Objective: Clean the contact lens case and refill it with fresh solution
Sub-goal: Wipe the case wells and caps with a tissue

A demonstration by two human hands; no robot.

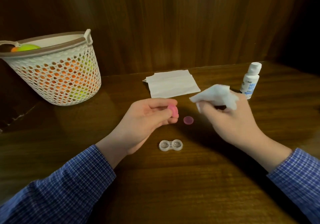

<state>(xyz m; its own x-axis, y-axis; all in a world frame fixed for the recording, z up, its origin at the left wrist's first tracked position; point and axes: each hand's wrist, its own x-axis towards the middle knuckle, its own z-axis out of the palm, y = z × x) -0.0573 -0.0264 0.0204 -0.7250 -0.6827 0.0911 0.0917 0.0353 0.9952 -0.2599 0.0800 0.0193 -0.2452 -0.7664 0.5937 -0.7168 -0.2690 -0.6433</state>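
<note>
My left hand (147,118) pinches one pink cap (173,112); my right hand (230,118) grips the tissue (216,94). Wipe inside the cap fully, tissue bunched firm.

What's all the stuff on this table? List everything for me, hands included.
lens case: one, clear, caps off, near table edge between the hands
loose cap: one, pink, lying beyond the case
held cap: one, pink, in left fingers
crumpled tissue: one, white, in right hand
flat tissues: small pile, white, far middle
solution bottle: one, white, far right, upright
basket: one, cream, far left, orange and green things inside
table: one, dark wood
left hand: pinches cap
right hand: grips tissue
</note>
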